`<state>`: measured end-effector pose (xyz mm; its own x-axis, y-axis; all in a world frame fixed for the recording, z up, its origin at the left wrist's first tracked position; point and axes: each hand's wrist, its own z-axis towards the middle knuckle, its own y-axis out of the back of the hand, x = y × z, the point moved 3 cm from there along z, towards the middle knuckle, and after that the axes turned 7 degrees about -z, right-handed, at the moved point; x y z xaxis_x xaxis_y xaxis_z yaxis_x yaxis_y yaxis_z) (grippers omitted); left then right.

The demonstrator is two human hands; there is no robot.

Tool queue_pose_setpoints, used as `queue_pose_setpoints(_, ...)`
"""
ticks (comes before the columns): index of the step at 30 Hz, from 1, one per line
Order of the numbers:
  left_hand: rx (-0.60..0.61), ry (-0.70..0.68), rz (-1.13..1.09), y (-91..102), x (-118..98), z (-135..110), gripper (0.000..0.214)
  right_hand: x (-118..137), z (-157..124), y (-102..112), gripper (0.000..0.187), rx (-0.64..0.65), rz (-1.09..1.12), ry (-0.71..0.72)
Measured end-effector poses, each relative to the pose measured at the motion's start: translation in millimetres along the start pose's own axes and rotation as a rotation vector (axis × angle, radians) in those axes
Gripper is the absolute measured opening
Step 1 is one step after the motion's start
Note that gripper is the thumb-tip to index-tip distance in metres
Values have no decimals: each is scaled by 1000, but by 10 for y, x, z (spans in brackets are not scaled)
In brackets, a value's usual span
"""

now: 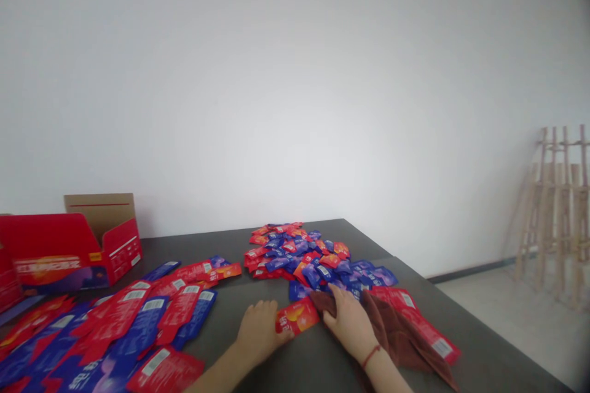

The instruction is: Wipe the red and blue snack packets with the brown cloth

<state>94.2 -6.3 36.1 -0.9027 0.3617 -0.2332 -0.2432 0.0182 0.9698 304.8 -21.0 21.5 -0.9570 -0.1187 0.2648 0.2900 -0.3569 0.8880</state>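
Red sachet (297, 317) lies on the dark grey worktop (295, 365) between the hands, and that is where I put my attention on the feed. The left hand (260, 333) is curled, its fingertips (275, 324) against the sachet's left end, though I cannot tell from this view whether they pinch it. The right hand (350, 322) is spread, palm down on a crumpled brown towel (391, 334), with its fingers reaching the near edge of a heap of mixed red and blue sachets (299, 252). A red cord bracelet (371, 356) circles that wrist. Long red strips of packets (426, 322) with white barcode labels run out from beneath the towel on the right. To the left, I see red and blue packet strips (138, 322) fanned across the worktop in overlapping layers, with a red cardboard display box (69, 252) standing open beyond them. Past the far edge of the worktop rises a plain white wall (295, 86), and on the far right, wooden easels (557, 215) lean together on the pale floor (516, 319).
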Motion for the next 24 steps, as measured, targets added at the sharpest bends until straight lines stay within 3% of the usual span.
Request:
queue_pose_setpoints(3,-97,-33,3,-8,142,-116,35,1,-5,30,45,49,1,44)
queue_pose_setpoints(6,-97,-144,-80,-81,226,-178,29,28,-9,60,38,74,26,91)
queue_pose_setpoints(12,-132,-328,-201,-225,261,-190,34,208,-31,52,41,-17,-56,42)
queue_pose_setpoints(16,-137,-363,-107,-176,275,-217,26,473,-90,-60,38,102,-168,176)
queue_pose_setpoints(21,-71,-403,15,-144,233,-240,25,684,-106,-86,40,99,-188,302)
queue_pose_setpoints(24,-54,-375,61,-155,181,-231,26,849,-76,-126,37,165,-218,417)
